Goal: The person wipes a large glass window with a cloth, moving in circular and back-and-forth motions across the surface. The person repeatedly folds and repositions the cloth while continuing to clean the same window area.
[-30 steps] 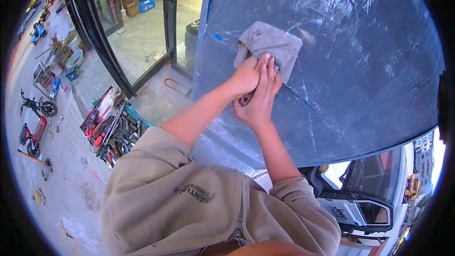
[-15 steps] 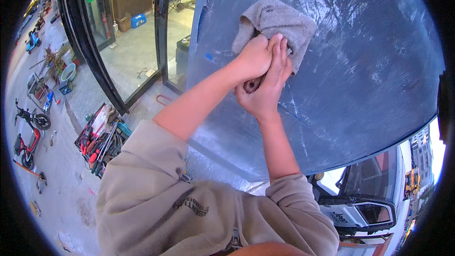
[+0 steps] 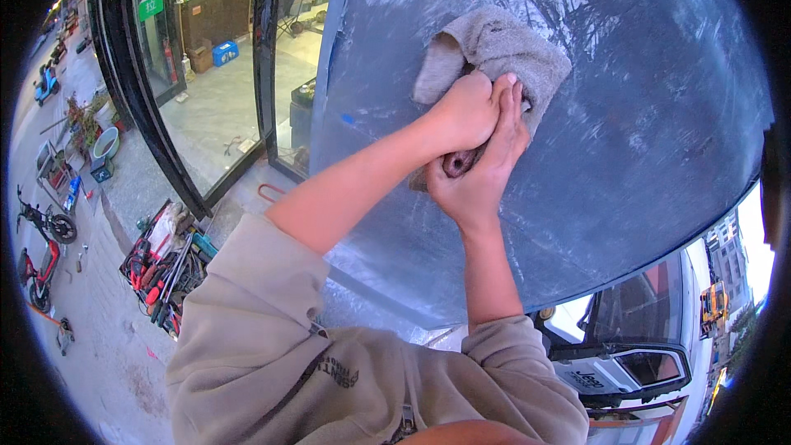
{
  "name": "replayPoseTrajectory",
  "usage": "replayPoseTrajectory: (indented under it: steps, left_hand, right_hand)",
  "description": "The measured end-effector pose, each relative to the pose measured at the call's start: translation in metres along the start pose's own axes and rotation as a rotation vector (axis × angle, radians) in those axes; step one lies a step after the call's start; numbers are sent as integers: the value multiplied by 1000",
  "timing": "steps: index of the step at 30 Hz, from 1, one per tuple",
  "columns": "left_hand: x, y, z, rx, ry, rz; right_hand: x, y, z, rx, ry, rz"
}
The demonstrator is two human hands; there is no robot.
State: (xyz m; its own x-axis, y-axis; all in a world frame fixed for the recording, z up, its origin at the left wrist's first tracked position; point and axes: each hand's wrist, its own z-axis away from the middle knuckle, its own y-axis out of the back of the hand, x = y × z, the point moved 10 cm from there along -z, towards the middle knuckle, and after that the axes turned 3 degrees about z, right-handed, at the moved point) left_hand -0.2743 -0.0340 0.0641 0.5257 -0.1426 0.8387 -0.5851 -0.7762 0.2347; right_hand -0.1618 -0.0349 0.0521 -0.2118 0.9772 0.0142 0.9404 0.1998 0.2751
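Note:
A grey towel (image 3: 515,45) lies bunched against a large, dark blue-grey panel (image 3: 626,189) streaked with whitish smears. My left hand (image 3: 468,115) is closed in a fist at the towel's near edge. Between my hands pokes out the end of a dark brown handle (image 3: 458,163) with a round hole in it. My right hand (image 3: 488,161) wraps the handle from the right, its fingers pressed together and reaching up beside the left fist onto the towel. Whatever the handle belongs to is hidden under the towel and hands.
Left of the panel stands a black-framed glass door (image 3: 268,74). A box of jumbled tools (image 3: 165,259) sits on the ground at my left, with a red scooter (image 3: 41,272) farther off. Beyond the panel's lower right edge is a white vehicle (image 3: 643,321).
Both hands, with the handle and towel, have slid to the right across the panel. The whole view has also shifted slightly, and the grip looks the same.

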Motion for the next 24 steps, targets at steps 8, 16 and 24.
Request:
replayPoseTrajectory:
  steps: [8,16,24]
  left_hand:
    - [-47,-58,20,63,-183,97]
    - [13,-36,-4,-60,3,-47]
    - [1,-73,3,-50,-205,78]
  right_hand:
    - [9,14,47,-137,-95,35]
    - [9,26,-4,-102,-60,52]
    - [22,39,25,-89,-113,90]
